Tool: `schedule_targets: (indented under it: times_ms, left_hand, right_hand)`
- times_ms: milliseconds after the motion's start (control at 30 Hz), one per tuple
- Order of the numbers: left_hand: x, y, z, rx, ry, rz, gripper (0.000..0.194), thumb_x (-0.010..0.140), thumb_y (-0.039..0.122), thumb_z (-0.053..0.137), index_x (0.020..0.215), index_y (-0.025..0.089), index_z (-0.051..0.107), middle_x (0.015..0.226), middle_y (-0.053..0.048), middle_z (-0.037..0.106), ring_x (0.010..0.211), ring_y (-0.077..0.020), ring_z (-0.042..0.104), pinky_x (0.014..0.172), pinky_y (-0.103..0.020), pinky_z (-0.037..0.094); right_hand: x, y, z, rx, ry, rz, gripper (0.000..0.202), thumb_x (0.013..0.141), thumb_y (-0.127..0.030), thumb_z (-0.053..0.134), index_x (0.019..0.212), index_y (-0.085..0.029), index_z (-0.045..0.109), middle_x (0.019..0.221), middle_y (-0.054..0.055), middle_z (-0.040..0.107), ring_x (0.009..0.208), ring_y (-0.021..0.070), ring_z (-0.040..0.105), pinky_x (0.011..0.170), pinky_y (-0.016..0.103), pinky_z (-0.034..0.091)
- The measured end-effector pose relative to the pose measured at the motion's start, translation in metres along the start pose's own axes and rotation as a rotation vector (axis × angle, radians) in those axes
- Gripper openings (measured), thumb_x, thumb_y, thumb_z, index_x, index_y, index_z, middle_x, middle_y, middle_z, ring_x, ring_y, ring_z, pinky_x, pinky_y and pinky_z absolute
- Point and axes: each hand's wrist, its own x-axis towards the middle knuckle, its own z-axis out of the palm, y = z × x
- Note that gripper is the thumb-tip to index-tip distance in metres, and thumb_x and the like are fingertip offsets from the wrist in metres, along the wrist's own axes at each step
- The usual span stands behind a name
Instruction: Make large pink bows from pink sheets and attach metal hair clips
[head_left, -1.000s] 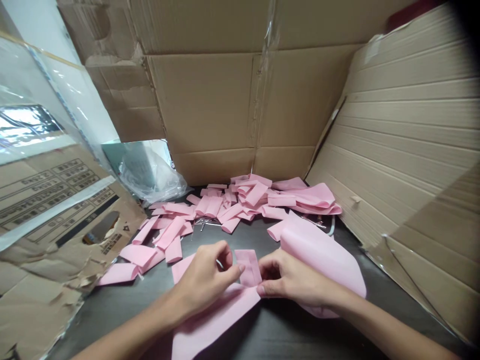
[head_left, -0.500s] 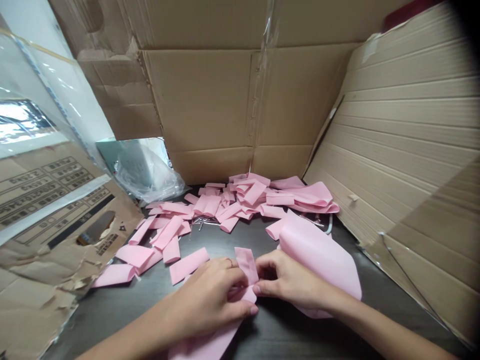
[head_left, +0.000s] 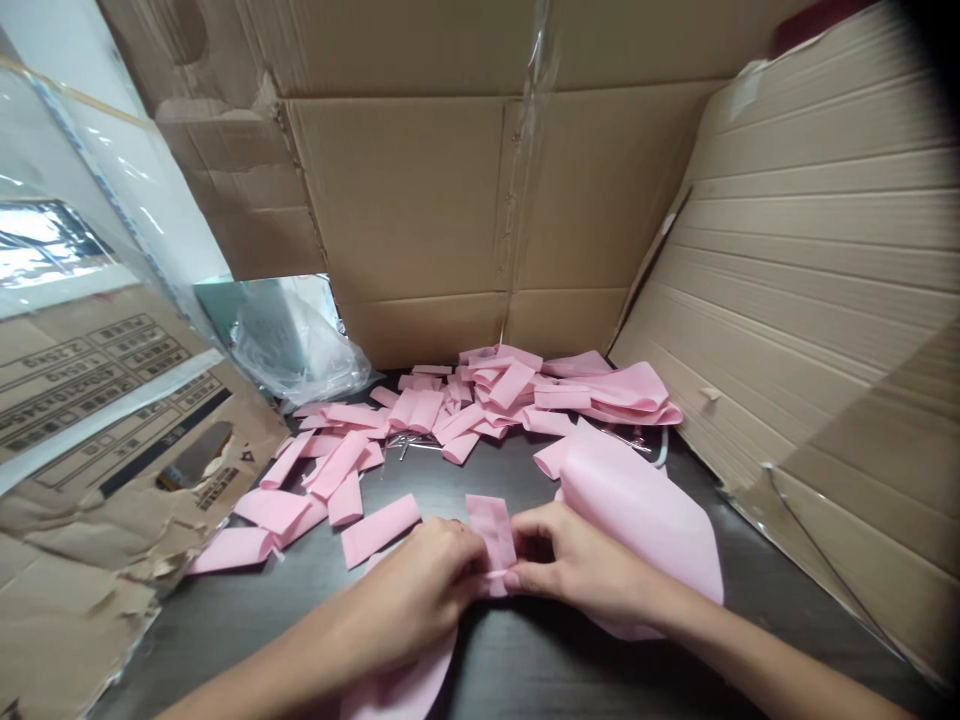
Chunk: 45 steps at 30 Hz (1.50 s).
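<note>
Hands, both yours, meet low in the centre of the view, above a dark tabletop (head_left: pixel 420 480). Your left hand (head_left: pixel 439 575) closes, palm down, on the lower part of a small pink piece (head_left: pixel 489 525) that stands up between your hands. Your right hand (head_left: pixel 551 555) pinches the same piece at its lower right edge, thumb and fingers nearly together. A pink sheet (head_left: pixel 409 680) (partly hidden) lies under your left wrist and forearm. A large curved pink sheet (head_left: pixel 637 510) sits behind your right hand and forearm. Beyond, you have a loose pile of pink strips (head_left: pixel 510 385), with thin metal pieces (head_left: pixel 409 443) beside it, before a cardboard wall (head_left: pixel 420 200).
</note>
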Motion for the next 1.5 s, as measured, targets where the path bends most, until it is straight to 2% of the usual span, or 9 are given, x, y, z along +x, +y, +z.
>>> schedule_targets:
  times_ms: [267, 367, 533, 667, 900, 967, 1133, 1233, 1500]
  left_hand:
    - [-0.001, 0.001, -0.001, 0.042, 0.003, -0.083, 0.023, 0.091, 0.024, 0.046, 0.077, 0.014, 0.062, 0.068, -0.001, 0.057, 0.06, -0.0107, 0.045, 0.058, -0.024, 0.032]
    - [-0.003, 0.0, -0.001, -0.037, -0.026, -0.112, 0.022, 0.091, 0.028, 0.045, 0.083, 0.014, 0.06, 0.067, 0.0, 0.055, 0.059, -0.0104, 0.045, 0.056, -0.023, 0.033]
    - [-0.002, -0.003, -0.004, -0.184, 0.044, -0.099, 0.015, 0.088, 0.03, 0.052, 0.096, 0.018, 0.051, 0.077, -0.001, 0.058, 0.067, -0.0122, 0.053, 0.06, -0.024, 0.04]
    - [0.001, -0.007, -0.001, -0.324, 0.074, -0.126, 0.025, 0.085, 0.027, 0.056, 0.103, 0.02, 0.041, 0.08, 0.0, 0.059, 0.064, -0.0112, 0.057, 0.056, -0.022, 0.043]
    - [0.006, -0.013, 0.006, -0.657, 0.017, -0.198, 0.056, 0.084, 0.026, 0.057, 0.128, 0.028, 0.024, 0.08, 0.003, 0.057, 0.048, -0.0139, 0.061, 0.039, -0.022, 0.045]
    - [0.007, -0.014, 0.005, -0.684, 0.004, -0.199, 0.054, 0.082, 0.025, 0.06, 0.126, 0.026, 0.03, 0.077, 0.003, 0.058, 0.048, -0.0145, 0.061, 0.039, -0.022, 0.046]
    - [0.008, -0.01, 0.001, -0.644, -0.062, -0.212, 0.017, 0.081, 0.024, 0.058, 0.094, 0.015, 0.053, 0.063, 0.001, 0.059, 0.047, -0.0132, 0.06, 0.04, -0.019, 0.043]
    - [0.008, -0.007, -0.002, -0.634, -0.096, -0.226, 0.013, 0.081, 0.024, 0.058, 0.088, 0.014, 0.055, 0.056, 0.001, 0.059, 0.044, -0.0125, 0.058, 0.041, -0.019, 0.043]
    - [0.01, -0.008, -0.003, -0.62, -0.146, -0.223, 0.009, 0.078, 0.021, 0.057, 0.084, 0.014, 0.057, 0.06, 0.0, 0.06, 0.044, -0.0129, 0.06, 0.037, -0.017, 0.042]
  right_hand:
    - [-0.001, -0.002, 0.002, 0.091, 0.006, -0.004, 0.021, 0.072, -0.03, 0.073, 0.071, -0.013, 0.061, 0.067, -0.003, 0.047, 0.064, 0.0113, 0.04, 0.056, 0.023, 0.029]
    - [-0.001, -0.002, 0.002, 0.1, -0.002, 0.002, 0.022, 0.07, -0.029, 0.074, 0.068, -0.013, 0.06, 0.065, -0.004, 0.046, 0.063, 0.011, 0.039, 0.056, 0.023, 0.029]
    - [0.0, -0.004, 0.003, 0.247, 0.008, 0.018, 0.018, 0.068, -0.027, 0.072, 0.068, -0.014, 0.06, 0.066, -0.002, 0.051, 0.064, 0.0126, 0.043, 0.06, 0.024, 0.034]
    - [-0.001, -0.007, 0.004, 0.34, 0.029, 0.04, 0.021, 0.064, -0.029, 0.072, 0.062, -0.015, 0.056, 0.062, -0.002, 0.048, 0.063, 0.0128, 0.042, 0.059, 0.024, 0.034]
    - [-0.001, -0.004, 0.002, 0.357, 0.074, 0.06, 0.015, 0.063, -0.021, 0.068, 0.06, -0.015, 0.054, 0.062, -0.003, 0.046, 0.062, 0.0121, 0.041, 0.059, 0.024, 0.032]
    - [-0.001, -0.003, 0.001, 0.36, 0.078, 0.057, 0.013, 0.063, -0.019, 0.067, 0.061, -0.014, 0.055, 0.063, -0.003, 0.047, 0.062, 0.0117, 0.041, 0.059, 0.024, 0.031]
    - [-0.001, -0.004, 0.0, 0.292, 0.073, 0.018, 0.014, 0.065, -0.022, 0.067, 0.06, -0.014, 0.057, 0.061, -0.002, 0.048, 0.062, 0.0123, 0.042, 0.059, 0.024, 0.032]
    - [0.0, -0.004, -0.003, 0.255, 0.052, 0.001, 0.013, 0.067, -0.024, 0.065, 0.061, -0.015, 0.058, 0.062, -0.001, 0.051, 0.063, 0.0132, 0.044, 0.06, 0.025, 0.033]
    - [0.004, -0.003, -0.011, 0.123, 0.033, -0.009, 0.011, 0.066, -0.023, 0.059, 0.058, -0.015, 0.055, 0.059, -0.002, 0.049, 0.059, 0.012, 0.042, 0.056, 0.024, 0.031]
